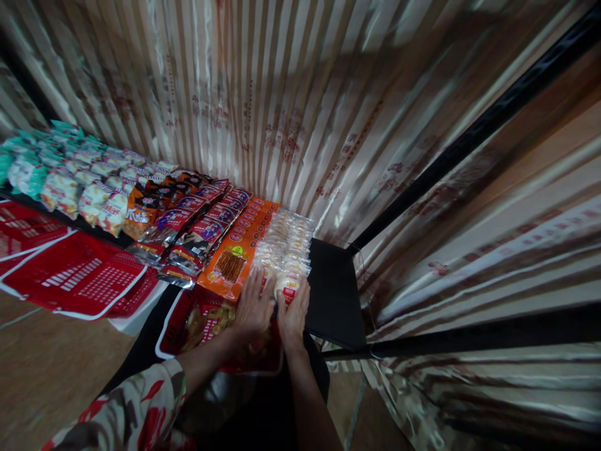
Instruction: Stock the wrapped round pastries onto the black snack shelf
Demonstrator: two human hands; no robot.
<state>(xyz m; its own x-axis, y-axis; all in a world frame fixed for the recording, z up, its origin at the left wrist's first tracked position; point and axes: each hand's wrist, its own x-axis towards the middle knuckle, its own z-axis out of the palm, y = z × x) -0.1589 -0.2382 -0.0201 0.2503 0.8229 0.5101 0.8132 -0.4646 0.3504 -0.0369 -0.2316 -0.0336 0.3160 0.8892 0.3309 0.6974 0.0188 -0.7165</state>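
Observation:
Two rows of small clear-wrapped packets with white round contents stand at the right end of a line of snacks. My left hand is closed around the front packet of the left row, its fingers covering most of that packet. Beside it, my right hand grips the front packet of the right row between thumb and fingers; a red label shows there. Against my left fingers lies a large flat orange snack bag with a picture of brown sticks.
Further left stand red-and-purple packets, orange-and-black bags, white bags and green bags. A black shelf carries them. Below are red baskets, one with wrapped items. Black posts and striped sheeting stand behind.

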